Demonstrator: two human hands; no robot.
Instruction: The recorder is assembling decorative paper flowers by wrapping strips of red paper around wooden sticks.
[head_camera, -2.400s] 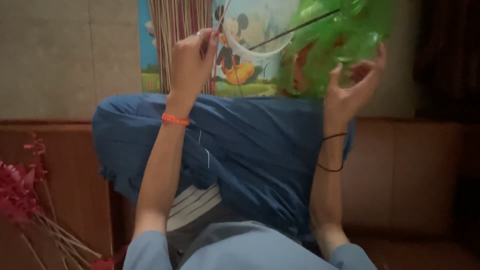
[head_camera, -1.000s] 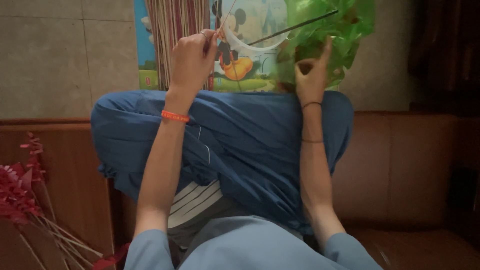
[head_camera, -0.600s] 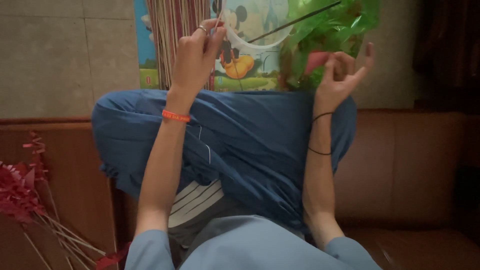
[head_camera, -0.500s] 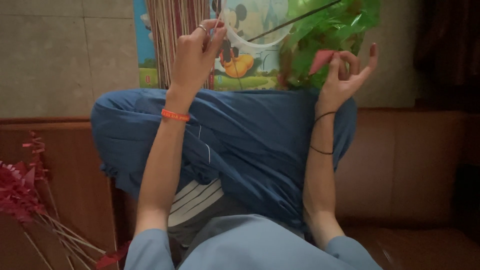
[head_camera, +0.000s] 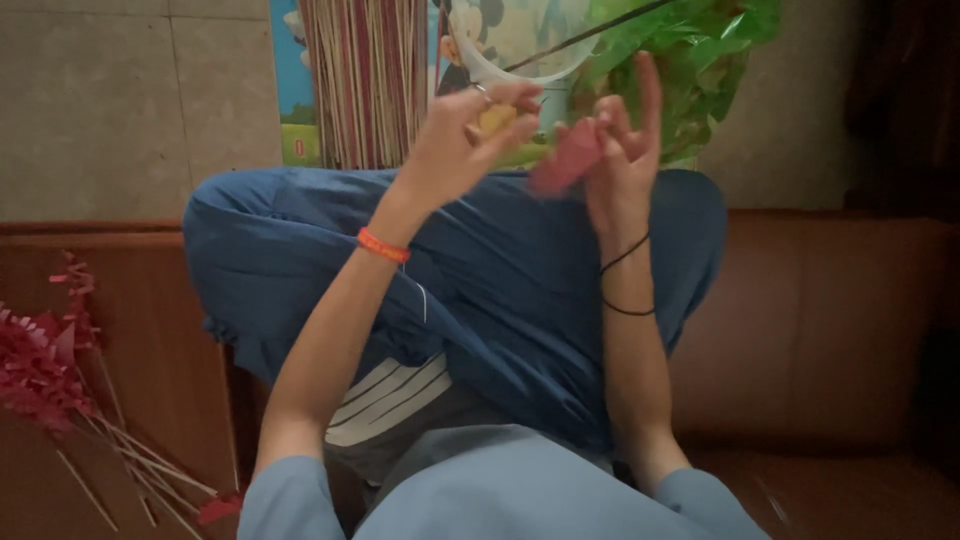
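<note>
Far left, 8 o'clock: bunch of red paper flowers on thin sticks, lying on the brown wooden floor. Top, 11 to 12 o'clock: bundle of thin striped sticks standing upright against a cartoon poster.

Centre: person's crossed legs in blue trousers, both forearms raised over them. Left wrist carries an orange band.

Left hand at 12 o'clock: thumb and fingertips pinched on a small yellow piece; a thin dark stick runs from just above that pinch up and right to 1 o'clock. Cannot tell if the stick and yellow piece are joined.

Just right of it: right hand, index finger pointing up, thumb and other fingers pinching a red petal piece. Petal is motion-blurred, shape unclear. It sits between the two hands, just beside the left fingertips; contact not clear. Two thin black bands on the right wrist.

Behind the right hand, 1 o'clock: green plastic bag of green leaf material. White bowl rim just left of the bag.
</note>
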